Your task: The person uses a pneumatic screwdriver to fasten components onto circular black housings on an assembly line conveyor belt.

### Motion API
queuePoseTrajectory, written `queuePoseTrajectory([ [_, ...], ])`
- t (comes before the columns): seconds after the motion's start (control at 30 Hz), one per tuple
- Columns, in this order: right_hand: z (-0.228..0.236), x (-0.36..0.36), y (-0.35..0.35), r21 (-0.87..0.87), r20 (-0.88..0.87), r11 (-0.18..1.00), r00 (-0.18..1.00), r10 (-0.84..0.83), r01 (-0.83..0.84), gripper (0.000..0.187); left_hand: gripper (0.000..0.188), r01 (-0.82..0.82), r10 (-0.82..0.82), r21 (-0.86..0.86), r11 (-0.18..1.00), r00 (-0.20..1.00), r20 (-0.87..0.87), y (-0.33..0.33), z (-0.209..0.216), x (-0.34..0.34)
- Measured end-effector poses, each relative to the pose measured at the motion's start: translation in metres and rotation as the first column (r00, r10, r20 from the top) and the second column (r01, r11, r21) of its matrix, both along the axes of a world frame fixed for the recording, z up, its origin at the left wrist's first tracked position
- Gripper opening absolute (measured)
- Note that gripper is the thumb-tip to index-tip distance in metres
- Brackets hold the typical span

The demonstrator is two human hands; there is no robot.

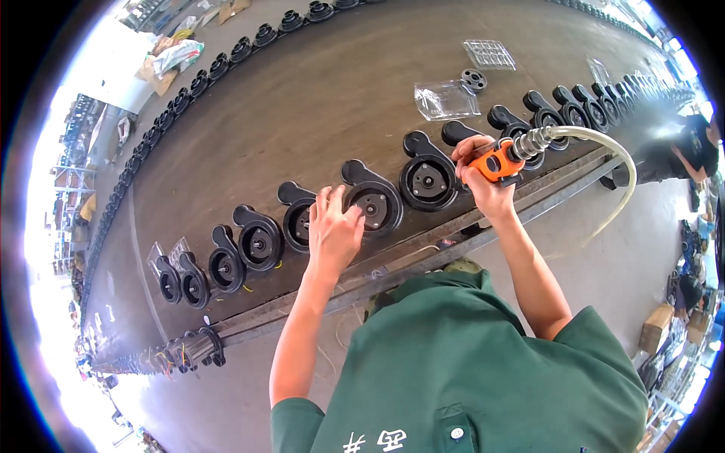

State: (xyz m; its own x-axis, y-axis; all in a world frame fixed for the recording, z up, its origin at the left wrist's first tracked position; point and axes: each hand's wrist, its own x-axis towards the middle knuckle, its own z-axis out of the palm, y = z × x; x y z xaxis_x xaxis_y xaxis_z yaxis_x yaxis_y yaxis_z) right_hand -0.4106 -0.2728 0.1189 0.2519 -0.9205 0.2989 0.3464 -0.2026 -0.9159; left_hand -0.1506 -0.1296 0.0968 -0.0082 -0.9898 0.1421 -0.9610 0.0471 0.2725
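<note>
My right hand (483,183) is closed around an orange air tool (495,164) with a ribbed metal coupling and a clear hose (604,137). It is held over the row of black blower housings, just right of a round housing (428,182) with a hub in its middle. My left hand (333,230) is over the row, with its fingers bent and its thumb apart from them. It partly covers one black housing (296,194), and its thumb is next to another housing (373,202). I see nothing held in it; the fingertips' undersides are hidden.
More housings (259,238) line the table's near edge on both sides, and another row (241,50) curves along the far side. A clear plastic bag (447,100), a black wheel (474,80) and a clear tray (489,54) lie beyond. A metal rail (423,260) runs before me. Another person (695,147) is at right.
</note>
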Motion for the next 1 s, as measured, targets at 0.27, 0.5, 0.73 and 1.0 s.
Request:
queuePoseTrajectory([
  [0.27, -0.037, 0.001, 0.012, -0.136, -0.237, 0.989, 0.967, -0.096, 0.065, 0.016, 0.063, -0.058, 0.062, 0.103, 0.993, 0.998, -0.032, -0.009, -0.005, 0.002],
  [0.5, -0.013, -0.007, 0.042, 0.097, -0.070, 0.981, 0.983, 0.172, -0.165, 0.016, 0.064, -0.138, 0.145, 0.142, 0.980, 0.989, -0.042, -0.013, -0.006, -0.008],
  [0.73, -0.013, 0.013, 0.025, 0.008, -0.081, 0.992, 0.989, 0.123, -0.123, 0.017, 0.066, -0.145, 0.154, 0.168, 0.975, 0.987, -0.046, -0.013, -0.007, -0.005],
  [1.0, -0.011, 0.019, 0.027, -0.008, -0.110, 0.988, 0.983, 0.150, -0.152, 0.020, 0.066, -0.161, 0.171, 0.118, 0.980, 0.982, -0.081, -0.011, -0.014, -0.004],
])
